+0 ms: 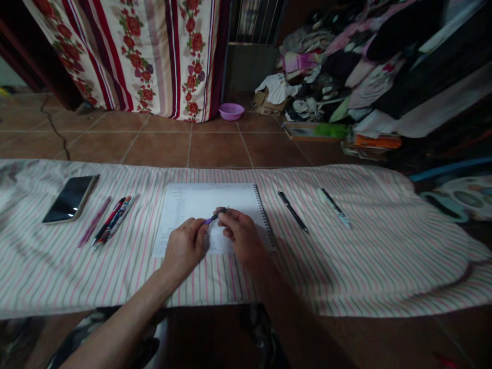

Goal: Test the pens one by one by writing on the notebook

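Note:
Above a spiral notebook [219, 192], my two hands hold a purple and black pen [215, 216] between them. My left hand [186, 240] is closed on its purple end. The fingertips of my right hand [241, 233] pinch the dark end, where a thin clip-like bit sticks out; whether that part is a cap or the grip I cannot tell. The notebook lies on the striped cloth, a printed table down its left side and its spiral binding on the right. Part of the lower page is hidden by my hands.
A phone [71, 199] and several pens [113, 220] lie left of the notebook. A black pen [292, 211] and a light-coloured pen [335, 207] are on the right. Beyond the striped cloth [365, 256] stand a purple basin [231, 111] and piled clothes [326, 66].

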The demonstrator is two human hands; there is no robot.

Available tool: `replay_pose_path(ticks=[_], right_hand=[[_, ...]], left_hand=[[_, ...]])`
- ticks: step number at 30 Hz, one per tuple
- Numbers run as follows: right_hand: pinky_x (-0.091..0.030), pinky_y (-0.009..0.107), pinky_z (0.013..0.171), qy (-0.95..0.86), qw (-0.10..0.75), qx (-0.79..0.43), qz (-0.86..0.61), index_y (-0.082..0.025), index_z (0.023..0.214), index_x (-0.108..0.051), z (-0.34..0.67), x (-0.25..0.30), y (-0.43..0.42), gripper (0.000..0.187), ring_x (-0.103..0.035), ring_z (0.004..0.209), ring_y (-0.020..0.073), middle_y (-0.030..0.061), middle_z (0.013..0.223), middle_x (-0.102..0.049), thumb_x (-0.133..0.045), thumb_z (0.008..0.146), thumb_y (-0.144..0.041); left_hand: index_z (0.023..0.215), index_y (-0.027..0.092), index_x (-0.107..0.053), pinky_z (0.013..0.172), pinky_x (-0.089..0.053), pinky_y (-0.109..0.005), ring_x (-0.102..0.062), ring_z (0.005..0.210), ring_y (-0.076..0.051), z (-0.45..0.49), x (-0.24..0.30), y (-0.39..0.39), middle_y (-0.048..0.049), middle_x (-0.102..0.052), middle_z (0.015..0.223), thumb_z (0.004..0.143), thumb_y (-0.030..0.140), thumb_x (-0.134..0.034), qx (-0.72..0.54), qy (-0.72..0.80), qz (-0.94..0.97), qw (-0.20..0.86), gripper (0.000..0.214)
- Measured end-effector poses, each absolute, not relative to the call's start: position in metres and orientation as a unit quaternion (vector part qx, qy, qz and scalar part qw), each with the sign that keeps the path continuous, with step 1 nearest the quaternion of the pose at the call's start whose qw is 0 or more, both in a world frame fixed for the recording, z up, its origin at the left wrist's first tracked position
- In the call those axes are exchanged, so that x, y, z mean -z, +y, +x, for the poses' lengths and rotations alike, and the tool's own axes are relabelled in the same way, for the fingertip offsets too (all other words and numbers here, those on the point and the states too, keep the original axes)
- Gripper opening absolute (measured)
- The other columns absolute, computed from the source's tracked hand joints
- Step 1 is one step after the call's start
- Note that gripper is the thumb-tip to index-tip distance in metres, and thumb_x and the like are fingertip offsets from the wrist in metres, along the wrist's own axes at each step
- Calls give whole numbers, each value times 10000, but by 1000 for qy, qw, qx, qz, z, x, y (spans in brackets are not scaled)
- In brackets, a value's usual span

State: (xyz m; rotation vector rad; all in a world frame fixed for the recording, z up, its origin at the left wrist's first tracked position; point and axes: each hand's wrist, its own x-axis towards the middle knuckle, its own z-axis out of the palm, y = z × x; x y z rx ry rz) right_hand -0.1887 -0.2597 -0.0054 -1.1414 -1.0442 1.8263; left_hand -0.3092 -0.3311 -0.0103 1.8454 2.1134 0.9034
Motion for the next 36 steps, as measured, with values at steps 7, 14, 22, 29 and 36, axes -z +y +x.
replay_pose_path(ticks=[7, 14, 22, 29, 36], right_hand=[[-282, 203, 463, -408, 370, -701, -454, -156, 655, -597, -189, 10, -259, 275, -403, 539, 69, -32, 584, -494, -731, 575, -381], [-321, 205, 490, -358, 379, -737, -430, -192, 851, -653, -191, 1, -259, 290, -512, 638, 94, 28, 845, -669, -693, 582, -291], [-351, 207, 532, -375, 406, -714, -430, -187, 864, -668, -190, 5, -258, 282, -539, 665, 89, 28, 868, -678, -696, 608, -304], [-337, 206, 526, -371, 394, -717, -439, -193, 866, -667, -189, 5, -258, 296, -542, 651, 89, 26, 875, -682, -700, 599, -317], [-324, 205, 527, -374, 390, -714, -444, -203, 879, -666, -189, 2, -258, 294, -535, 652, 87, 22, 890, -679, -686, 607, -310]], left_hand=[[914, 158, -622, 633, -453, -267, -608, 688, -164, -309, 10, -331, -35, -623, 739, 897, 267, -373, -301, 716, 623, 93, 272], [922, 152, -622, 641, -460, -274, -609, 691, -167, -310, 11, -331, -45, -633, 753, 897, 267, -374, -314, 712, 620, 96, 274], [933, 150, -626, 643, -463, -265, -612, 696, -162, -309, 11, -332, -45, -635, 755, 893, 263, -387, -321, 712, 618, 88, 268], [928, 150, -623, 646, -471, -276, -613, 704, -168, -310, 10, -332, -45, -634, 757, 892, 263, -387, -310, 716, 619, 89, 264], [936, 159, -620, 658, -477, -280, -621, 728, -174, -311, 10, -332, -48, -640, 780, 889, 268, -387, -295, 718, 625, 87, 263]])
